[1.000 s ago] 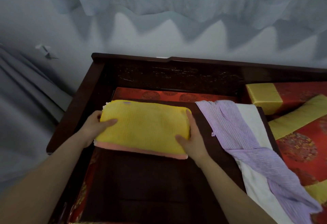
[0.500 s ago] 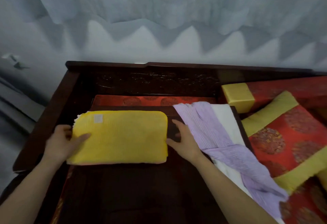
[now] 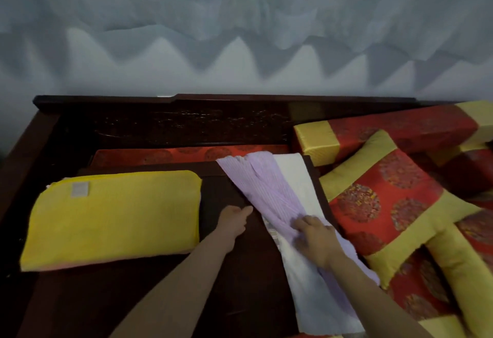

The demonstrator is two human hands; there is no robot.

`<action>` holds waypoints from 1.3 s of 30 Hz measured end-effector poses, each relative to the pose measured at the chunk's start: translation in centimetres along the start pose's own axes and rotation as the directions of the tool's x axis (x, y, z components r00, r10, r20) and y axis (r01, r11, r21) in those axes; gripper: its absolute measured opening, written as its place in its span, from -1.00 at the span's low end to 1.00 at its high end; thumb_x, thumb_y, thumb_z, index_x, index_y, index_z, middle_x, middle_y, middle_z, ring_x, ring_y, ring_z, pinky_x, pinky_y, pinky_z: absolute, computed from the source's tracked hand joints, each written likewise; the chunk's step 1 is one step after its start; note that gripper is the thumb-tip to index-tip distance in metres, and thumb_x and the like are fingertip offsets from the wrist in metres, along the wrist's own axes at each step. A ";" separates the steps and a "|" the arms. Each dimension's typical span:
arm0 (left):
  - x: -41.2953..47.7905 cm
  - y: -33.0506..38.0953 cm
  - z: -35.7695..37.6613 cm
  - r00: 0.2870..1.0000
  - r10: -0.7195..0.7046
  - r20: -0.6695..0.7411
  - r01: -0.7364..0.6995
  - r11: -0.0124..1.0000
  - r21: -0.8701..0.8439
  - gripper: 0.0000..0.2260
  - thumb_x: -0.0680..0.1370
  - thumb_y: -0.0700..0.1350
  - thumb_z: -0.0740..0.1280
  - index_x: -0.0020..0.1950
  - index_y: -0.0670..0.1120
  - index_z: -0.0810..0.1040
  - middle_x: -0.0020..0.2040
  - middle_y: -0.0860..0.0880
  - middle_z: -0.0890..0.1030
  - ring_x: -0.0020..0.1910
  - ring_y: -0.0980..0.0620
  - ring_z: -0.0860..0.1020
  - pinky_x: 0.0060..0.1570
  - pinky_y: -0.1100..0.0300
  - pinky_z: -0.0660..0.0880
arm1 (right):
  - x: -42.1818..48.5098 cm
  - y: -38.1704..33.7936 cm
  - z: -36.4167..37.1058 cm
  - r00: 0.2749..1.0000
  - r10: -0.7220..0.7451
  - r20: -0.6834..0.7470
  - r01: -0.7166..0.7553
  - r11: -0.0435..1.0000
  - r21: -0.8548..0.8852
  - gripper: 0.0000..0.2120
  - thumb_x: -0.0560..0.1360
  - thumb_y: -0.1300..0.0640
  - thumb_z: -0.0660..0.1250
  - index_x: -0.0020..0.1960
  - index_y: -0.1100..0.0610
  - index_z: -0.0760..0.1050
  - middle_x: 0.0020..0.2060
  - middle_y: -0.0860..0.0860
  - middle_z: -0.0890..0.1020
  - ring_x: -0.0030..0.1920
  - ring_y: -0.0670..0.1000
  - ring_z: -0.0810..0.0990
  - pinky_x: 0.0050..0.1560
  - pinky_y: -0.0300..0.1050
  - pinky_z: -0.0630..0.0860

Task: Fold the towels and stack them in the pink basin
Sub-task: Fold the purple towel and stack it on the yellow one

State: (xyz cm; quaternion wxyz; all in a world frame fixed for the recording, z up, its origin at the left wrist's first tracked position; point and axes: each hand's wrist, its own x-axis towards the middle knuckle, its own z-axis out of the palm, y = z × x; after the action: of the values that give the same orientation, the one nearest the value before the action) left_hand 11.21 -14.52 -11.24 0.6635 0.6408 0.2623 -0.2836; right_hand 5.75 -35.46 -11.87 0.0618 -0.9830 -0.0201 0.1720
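Towels wait along the right edge of the dark wooden worktop (image 3: 226, 297): a lilac towel (image 3: 266, 191), ribbed and unfolded, lies on top of a white towel (image 3: 296, 177). Their shared long axis runs from the far edge, near the middle, down toward the near right corner, so the cloth slants across in front of the person rather than lying square.

The right hand (image 3: 316, 239) is on the lilac towel about halfway along it, fingers curled into the cloth and bunching it. The left hand (image 3: 234, 217) lies relaxed and uncurled on bare wood just beside the towel's left edge, thumb almost at the hem, holding nothing. The two hands are apart, with the towel's width between them. The right is the one already on the piece, and the far end of the towel lies beyond both.

A folded yellow towel (image 3: 112, 217) lies flat at the left edge, with a paler layer showing beneath its near side. The pink basin is not in view. Red-and-gold cushions (image 3: 386, 204) crowd the right side.

Half a second earlier both hands flanked the yellow towel, one at each end. Now neither touches it, and both have crossed to the lilac one.
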 end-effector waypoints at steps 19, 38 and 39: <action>-2.1 3.3 2.7 0.900 0.399 -0.178 -0.414 0.909 -0.057 -0.82 0.53 -0.29 0.23 0.11 -0.20 0.51 0.00 -0.17 0.58 -0.06 -0.06 0.54 -0.05 0.04 0.49 | -2.6 2.1 -2.4 0.834 -0.496 -0.240 0.465 0.867 -0.178 -0.69 0.15 -0.01 0.34 -0.15 -0.09 0.34 -0.34 -0.12 0.56 -0.20 -0.06 0.58 0.13 0.02 0.37; -6.3 -10.8 -9.8 0.976 0.026 -0.217 -0.043 0.996 -0.076 -0.74 0.61 -0.20 0.21 -0.23 -0.23 0.57 -0.26 -0.16 0.61 -0.19 -0.12 0.60 -0.16 0.17 0.50 | -2.4 1.9 -6.0 0.985 -0.169 0.026 0.168 0.929 -0.330 -0.81 0.41 0.12 0.27 -0.01 -0.02 0.56 -0.02 -0.02 0.47 0.16 0.04 0.40 -0.09 0.02 0.13; -5.2 -10.1 -9.5 0.950 -0.004 -0.314 -0.066 0.975 -0.211 -0.66 0.64 -0.19 0.13 -0.27 -0.22 0.54 -0.32 -0.17 0.57 -0.29 -0.07 0.58 -0.23 0.24 0.51 | -2.5 1.6 -5.7 0.983 -0.184 0.014 0.181 0.948 -0.262 -0.81 0.42 0.10 0.26 0.00 -0.04 0.55 -0.01 -0.04 0.48 0.14 0.02 0.41 -0.10 -0.01 0.16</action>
State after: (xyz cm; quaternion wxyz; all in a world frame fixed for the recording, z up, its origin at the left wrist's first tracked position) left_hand 0.46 -5.04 -15.03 0.6844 0.6047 0.3833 -0.1376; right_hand 5.41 -37.88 -5.95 -0.0531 -0.9773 -0.1330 0.1559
